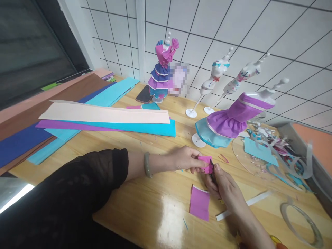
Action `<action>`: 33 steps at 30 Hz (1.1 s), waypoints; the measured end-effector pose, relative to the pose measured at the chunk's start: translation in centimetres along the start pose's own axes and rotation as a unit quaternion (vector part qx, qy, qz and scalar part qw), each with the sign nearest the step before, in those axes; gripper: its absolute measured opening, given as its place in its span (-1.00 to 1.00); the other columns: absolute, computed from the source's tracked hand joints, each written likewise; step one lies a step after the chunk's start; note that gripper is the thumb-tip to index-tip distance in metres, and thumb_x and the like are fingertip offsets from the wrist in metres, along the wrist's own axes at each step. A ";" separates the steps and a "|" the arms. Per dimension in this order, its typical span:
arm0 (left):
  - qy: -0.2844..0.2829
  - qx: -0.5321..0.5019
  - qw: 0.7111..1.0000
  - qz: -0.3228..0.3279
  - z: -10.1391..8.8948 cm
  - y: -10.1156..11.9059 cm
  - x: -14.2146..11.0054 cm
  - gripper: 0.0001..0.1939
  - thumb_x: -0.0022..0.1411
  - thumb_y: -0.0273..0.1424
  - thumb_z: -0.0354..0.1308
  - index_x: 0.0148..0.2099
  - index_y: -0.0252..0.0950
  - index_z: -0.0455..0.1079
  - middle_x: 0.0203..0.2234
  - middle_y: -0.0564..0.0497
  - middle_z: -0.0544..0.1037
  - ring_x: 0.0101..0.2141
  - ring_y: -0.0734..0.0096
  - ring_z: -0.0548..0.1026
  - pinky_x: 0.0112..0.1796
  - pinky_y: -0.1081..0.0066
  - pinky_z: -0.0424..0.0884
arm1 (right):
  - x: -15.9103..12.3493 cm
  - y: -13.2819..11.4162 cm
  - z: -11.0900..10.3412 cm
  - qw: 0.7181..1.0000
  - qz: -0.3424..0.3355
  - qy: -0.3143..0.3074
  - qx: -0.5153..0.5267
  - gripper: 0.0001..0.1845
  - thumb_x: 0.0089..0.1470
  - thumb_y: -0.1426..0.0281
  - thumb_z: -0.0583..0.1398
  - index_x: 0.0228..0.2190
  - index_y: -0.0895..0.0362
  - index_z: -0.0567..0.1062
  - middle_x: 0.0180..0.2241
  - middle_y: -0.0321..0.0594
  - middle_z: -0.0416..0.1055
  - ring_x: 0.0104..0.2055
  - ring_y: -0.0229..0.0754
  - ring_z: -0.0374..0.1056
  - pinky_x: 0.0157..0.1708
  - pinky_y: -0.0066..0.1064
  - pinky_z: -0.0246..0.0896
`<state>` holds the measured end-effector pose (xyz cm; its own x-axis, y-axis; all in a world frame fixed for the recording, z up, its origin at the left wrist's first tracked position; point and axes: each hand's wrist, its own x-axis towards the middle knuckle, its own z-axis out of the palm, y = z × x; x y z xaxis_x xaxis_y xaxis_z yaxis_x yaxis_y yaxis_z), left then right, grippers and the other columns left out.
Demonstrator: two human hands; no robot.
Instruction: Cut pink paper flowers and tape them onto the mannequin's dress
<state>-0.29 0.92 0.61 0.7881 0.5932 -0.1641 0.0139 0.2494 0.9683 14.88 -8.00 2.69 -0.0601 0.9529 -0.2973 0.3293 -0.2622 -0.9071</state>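
My left hand (188, 158), a bangle on its wrist, pinches a small bright pink piece of paper (206, 164). In my right hand (223, 180) is a pair of scissors (212, 174); their dark blades lie against the pink piece's right side, while my fingers hide most of the handles. Just below both hands, a purple paper rectangle (199, 203) with a pale top edge lies flat on the wooden table (145, 211). Beyond them stands a small mannequin (230, 119), tilted in view, in a purple and light blue paper dress.
Long folded paper strips (111, 113) cover the left side. At the back stand a dressed mannequin (162, 69), two undressed mannequins (215, 74) and a phone (144, 94). Paper scraps (260, 150) lie at the right beside a grey-edged tray (303, 152), with a tape ring (301, 223) nearer me.
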 end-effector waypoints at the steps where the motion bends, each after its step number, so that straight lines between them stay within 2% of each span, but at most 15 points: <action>1: 0.000 -0.004 1.000 0.002 0.0 -0.1 0.1 -0.77 0.03 -0.26 0.19 -0.39 -0.36 0.37 -0.56 0.10 0.42 -0.59 0.66 0.33 -0.54 0.58 0.20 | 0.0 0.0 -0.1 1.000 0.005 -0.006 0.003 -0.39 0.15 -0.06 -0.15 -0.70 0.08 0.18 -0.77 -0.37 0.02 -0.70 -0.31 -0.08 -0.67 -0.41 -0.14; 6: 0.001 -0.045 0.999 -0.002 -0.1 0.1 0.1 -0.79 0.03 -0.31 0.20 -0.37 -0.38 0.39 -0.56 0.07 0.44 -0.55 0.63 0.36 -0.50 0.56 0.26 | 0.2 0.4 -1.4 1.000 0.009 -0.002 -0.009 -0.37 0.18 -0.03 -0.18 -0.73 0.08 0.15 -0.78 -0.35 0.01 -0.71 -0.31 -0.05 -0.67 -0.40 -0.14; 11: -0.017 -0.037 0.999 -0.014 -0.2 0.8 -0.3 -0.83 0.06 -0.34 0.19 -0.41 -0.37 0.37 -0.59 0.10 0.42 -0.58 0.66 0.35 -0.51 0.57 0.27 | 0.5 0.9 -2.4 0.997 -0.004 0.039 0.062 -0.48 0.17 -0.02 -0.11 -0.58 0.09 0.26 -0.73 -0.40 0.03 -0.73 -0.35 -0.08 -0.73 -0.45 -0.19; 14: -0.051 0.003 0.998 -0.022 -0.2 0.5 -0.2 -0.81 0.05 -0.31 0.21 -0.41 -0.36 0.37 -0.58 0.10 0.43 -0.58 0.65 0.35 -0.52 0.56 0.25 | 0.6 0.8 -2.1 0.993 -0.034 0.074 0.087 -0.61 0.11 0.03 0.05 -0.46 0.10 0.31 -0.67 -0.41 0.08 -0.70 -0.37 -0.08 -0.73 -0.48 -0.20; 17: -0.086 0.053 0.995 -0.020 -0.3 -0.1 0.1 -0.79 0.01 -0.30 0.22 -0.43 -0.35 0.34 -0.56 0.09 0.43 -0.56 0.63 0.36 -0.52 0.55 0.24 | 0.5 0.3 -1.5 0.993 -0.043 0.099 0.049 -0.64 -0.01 0.07 0.20 -0.32 0.10 0.36 -0.61 -0.38 0.17 -0.67 -0.37 -0.01 -0.71 -0.49 -0.12; 21: -0.110 0.090 0.990 -0.014 -0.3 -0.2 0.3 -0.83 0.03 -0.33 0.19 -0.43 -0.34 0.35 -0.59 0.10 0.40 -0.54 0.61 0.37 -0.51 0.55 0.26 | 0.4 -0.1 -1.0 0.992 -0.044 0.114 -0.009 -0.67 -0.10 0.16 0.29 -0.37 0.11 0.39 -0.52 -0.31 0.27 -0.59 -0.33 0.13 -0.64 -0.48 0.01; 24: -0.116 0.092 0.989 -0.022 -0.5 0.0 0.3 -0.84 0.09 -0.34 0.12 -0.42 -0.34 0.37 -0.59 0.09 0.41 -0.56 0.61 0.37 -0.51 0.54 0.27 | 0.4 -0.2 -1.0 0.995 -0.024 0.091 0.044 -0.68 -0.10 0.17 0.29 -0.38 0.09 0.36 -0.61 -0.41 0.18 -0.67 -0.39 0.00 -0.70 -0.50 -0.11; 28: -0.120 0.060 0.990 -0.048 -0.8 0.1 0.6 -0.72 0.15 -0.22 0.08 -0.41 -0.36 0.38 -0.56 0.05 0.45 -0.57 0.58 0.39 -0.51 0.51 0.29 | 0.4 -0.1 -1.1 0.991 -0.008 0.080 0.106 -0.68 -0.10 0.18 0.29 -0.39 0.08 0.32 -0.64 -0.46 0.10 -0.70 -0.42 -0.05 -0.72 -0.51 -0.20; 33: -0.116 0.039 0.991 -0.062 -0.8 0.4 0.5 -0.56 0.14 -0.05 0.06 -0.37 -0.38 0.40 -0.50 0.00 0.49 -0.55 0.59 0.39 -0.49 0.50 0.30 | 0.7 0.2 -1.0 0.987 -0.007 0.092 0.129 -0.66 -0.15 0.24 0.33 -0.37 0.09 0.33 -0.65 -0.47 0.12 -0.71 -0.44 -0.05 -0.72 -0.53 -0.19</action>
<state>-0.35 1.93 0.73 0.8976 0.3671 -0.2441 0.1600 0.2447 0.9563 15.88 -7.24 2.59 0.1167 0.9620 -0.2469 0.0767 -0.2566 -0.9635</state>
